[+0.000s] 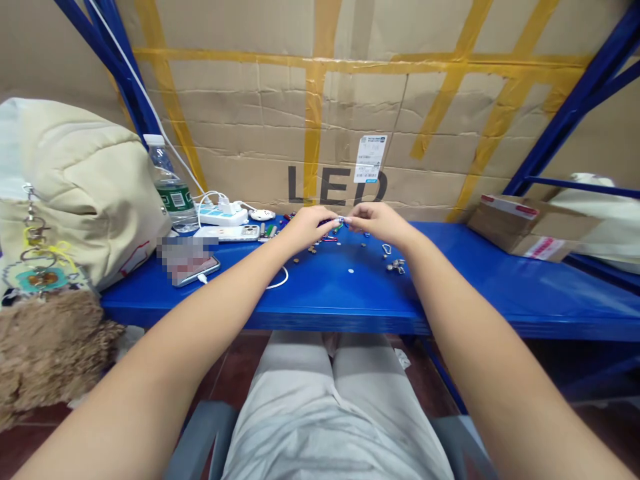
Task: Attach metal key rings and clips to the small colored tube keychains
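Note:
Both my hands meet over the far middle of the blue table [320,293]. My left hand [311,227] and my right hand [381,224] pinch a small shiny metal piece [341,220] between their fingertips; its exact kind is too small to make out. Beneath the fingers lie small red, green and blue parts, partly hidden by the left hand. A silver carabiner [387,249] rests below my right hand, with a cluster of metal clasps [396,267] close by. Small brass-coloured bits [313,250] are scattered below my left hand.
On the left are a cream bag [90,180], a water bottle [175,190], a power strip [220,215] and two phones, one a silver phone [233,233]. A white cable [280,280] curls near my left forearm. A cardboard box [530,227] stands right; large taped cardboard [250,133] backs the table.

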Available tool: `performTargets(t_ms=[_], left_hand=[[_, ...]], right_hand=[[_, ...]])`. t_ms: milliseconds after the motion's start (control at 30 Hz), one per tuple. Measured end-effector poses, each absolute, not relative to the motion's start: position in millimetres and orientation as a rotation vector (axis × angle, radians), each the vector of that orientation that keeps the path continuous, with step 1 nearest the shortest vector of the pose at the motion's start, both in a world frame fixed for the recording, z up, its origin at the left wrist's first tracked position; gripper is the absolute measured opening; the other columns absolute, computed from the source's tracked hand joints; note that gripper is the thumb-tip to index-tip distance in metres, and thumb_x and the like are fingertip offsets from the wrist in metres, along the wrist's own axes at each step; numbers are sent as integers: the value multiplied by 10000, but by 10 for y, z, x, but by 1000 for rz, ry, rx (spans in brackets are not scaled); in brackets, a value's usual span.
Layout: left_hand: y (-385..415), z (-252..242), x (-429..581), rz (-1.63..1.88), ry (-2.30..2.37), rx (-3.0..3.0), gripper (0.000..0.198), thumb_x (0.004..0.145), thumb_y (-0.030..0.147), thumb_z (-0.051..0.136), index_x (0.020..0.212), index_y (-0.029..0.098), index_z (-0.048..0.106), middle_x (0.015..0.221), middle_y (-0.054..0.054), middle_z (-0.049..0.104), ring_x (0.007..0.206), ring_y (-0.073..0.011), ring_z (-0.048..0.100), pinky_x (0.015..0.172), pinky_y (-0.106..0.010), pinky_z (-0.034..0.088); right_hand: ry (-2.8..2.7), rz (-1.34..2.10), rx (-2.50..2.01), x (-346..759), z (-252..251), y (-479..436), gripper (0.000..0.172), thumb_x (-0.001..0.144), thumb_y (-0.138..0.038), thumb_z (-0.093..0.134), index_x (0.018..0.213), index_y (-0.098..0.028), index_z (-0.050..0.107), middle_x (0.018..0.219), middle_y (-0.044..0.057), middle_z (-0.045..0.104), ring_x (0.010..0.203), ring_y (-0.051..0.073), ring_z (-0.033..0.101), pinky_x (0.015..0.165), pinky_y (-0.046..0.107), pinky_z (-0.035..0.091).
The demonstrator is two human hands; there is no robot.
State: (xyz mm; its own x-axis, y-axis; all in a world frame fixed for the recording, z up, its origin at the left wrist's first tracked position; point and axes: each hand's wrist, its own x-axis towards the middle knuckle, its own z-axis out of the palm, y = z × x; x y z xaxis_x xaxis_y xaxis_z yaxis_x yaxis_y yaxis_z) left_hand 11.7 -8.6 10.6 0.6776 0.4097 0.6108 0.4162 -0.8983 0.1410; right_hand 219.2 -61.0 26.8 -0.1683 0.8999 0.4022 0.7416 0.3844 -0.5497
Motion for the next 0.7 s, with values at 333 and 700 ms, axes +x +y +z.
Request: performTargets(t_ms=[333, 700], left_hand=[[-6, 126, -16, -985, -1029, -2955, 267, 896, 320, 527, 989, 158, 716, 1030, -81, 716, 963, -194, 630, 866, -309, 450], [-167, 105, 91, -859, -987, -3109, 327, 933, 350, 388, 979, 137, 631, 1030, -86, 667, 915, -182, 589, 816, -298, 427]], right_hand=[[-1768, 554, -2505, 3445, 202, -701, 306, 668, -167, 704, 965, -229, 746, 1038, 76, 732, 846, 244, 693, 628, 316, 575], [-1719, 638, -1740, 2533, 285, -723, 57, 815, -219, 643, 804, -165, 628, 707, 21, 674, 585, 93, 589, 594, 211, 501]])
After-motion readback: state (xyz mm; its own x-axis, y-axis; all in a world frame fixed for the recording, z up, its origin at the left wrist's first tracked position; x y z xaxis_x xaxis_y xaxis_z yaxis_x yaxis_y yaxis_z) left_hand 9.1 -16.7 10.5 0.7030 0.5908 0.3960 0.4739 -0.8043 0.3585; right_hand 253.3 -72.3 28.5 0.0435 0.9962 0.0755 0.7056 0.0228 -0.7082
